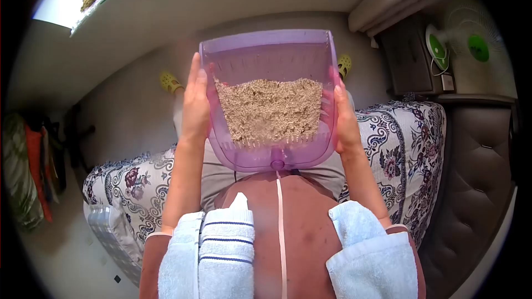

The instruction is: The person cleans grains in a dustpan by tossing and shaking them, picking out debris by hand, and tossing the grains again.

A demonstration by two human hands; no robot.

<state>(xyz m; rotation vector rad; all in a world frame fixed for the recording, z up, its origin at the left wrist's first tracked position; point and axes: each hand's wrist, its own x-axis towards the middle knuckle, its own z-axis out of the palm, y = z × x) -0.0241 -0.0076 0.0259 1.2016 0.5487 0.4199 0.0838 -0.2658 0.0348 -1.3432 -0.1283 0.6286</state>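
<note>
A translucent purple plastic winnowing tray (277, 158) is held out in front of my lap, its open edge facing away from me. Tan grain (271, 111) lies heaped over its middle and lower part, with ribs showing along the near end. My left hand (195, 105) grips the left side wall, the fingers pointing forward along it and partly hidden behind. On the opposite wall, my right hand (346, 122) holds the tray, its fingers mostly out of sight beneath or behind the plastic. Light blue towels (227, 243) drape over my shoulders.
I sit on a bed with a patterned cover (402, 152); a dark padded headboard (476, 182) rises at right. A green and white fan (436, 47) stands on a dark nightstand (413, 61). Yellow clogs (169, 81) are on the floor. Hanging clothes (36, 166) are at left.
</note>
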